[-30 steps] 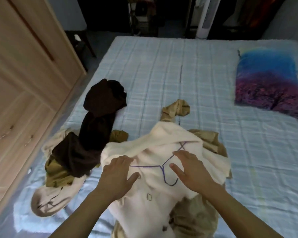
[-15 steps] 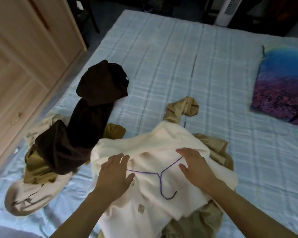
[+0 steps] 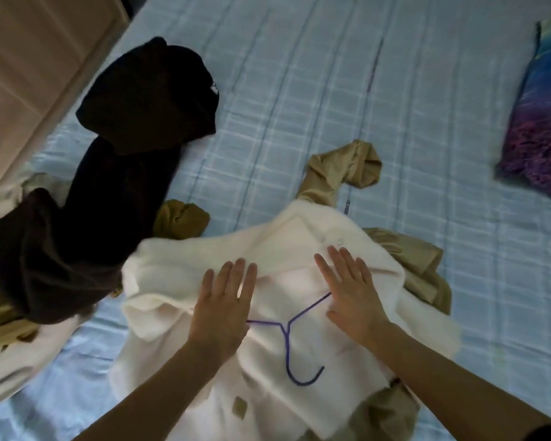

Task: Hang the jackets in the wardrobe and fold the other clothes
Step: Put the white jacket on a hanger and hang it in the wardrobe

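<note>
No readable text anywhere in view.

The dark brown garment (image 3: 134,160) carries a small white tag (image 3: 214,88) near its upper right edge, but it is too small and blurred to tell whether anything is printed on it. The cream jacket (image 3: 299,370) has a small tan patch (image 3: 239,406) low on its front, which shows no letters or numbers that can be made out. The pillow (image 3: 541,128) bears only a blue and purple picture pattern, with no words or signs visible on it.
</note>
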A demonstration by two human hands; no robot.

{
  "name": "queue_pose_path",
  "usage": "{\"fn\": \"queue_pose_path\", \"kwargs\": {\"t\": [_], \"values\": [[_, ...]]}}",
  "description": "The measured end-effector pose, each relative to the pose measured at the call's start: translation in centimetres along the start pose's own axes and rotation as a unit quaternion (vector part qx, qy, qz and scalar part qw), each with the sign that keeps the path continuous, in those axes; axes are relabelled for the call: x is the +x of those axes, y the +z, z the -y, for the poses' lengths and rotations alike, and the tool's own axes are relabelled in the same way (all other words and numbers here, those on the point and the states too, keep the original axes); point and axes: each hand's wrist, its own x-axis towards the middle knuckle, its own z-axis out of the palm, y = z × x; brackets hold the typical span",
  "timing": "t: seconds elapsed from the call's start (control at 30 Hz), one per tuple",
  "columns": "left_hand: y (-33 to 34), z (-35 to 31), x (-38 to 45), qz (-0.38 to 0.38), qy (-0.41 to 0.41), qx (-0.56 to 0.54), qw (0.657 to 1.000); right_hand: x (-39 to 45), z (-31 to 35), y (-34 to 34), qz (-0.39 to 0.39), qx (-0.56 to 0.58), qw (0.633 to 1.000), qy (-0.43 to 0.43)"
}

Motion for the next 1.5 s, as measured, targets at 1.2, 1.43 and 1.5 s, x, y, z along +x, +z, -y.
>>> {"fn": "queue_pose_path", "kwargs": {"t": [1.2,1.43,1.5], "values": [[-8.4,8.0,4.7,-0.147,0.044,0.086,0.984,6.9,-1.0,-6.6,-0.060,0.114,0.991,0.045],[-10.2,7.1,5.4,-0.233,0.158,-0.051,0.958,5.8,-0.9,-8.9,-0.137,0.169,0.974,0.056],[-10.9,5.7,5.5,-0.234,0.178,-0.083,0.952,5.4,-0.8,-9.1,-0.137,0.155,0.976,0.061]]}}
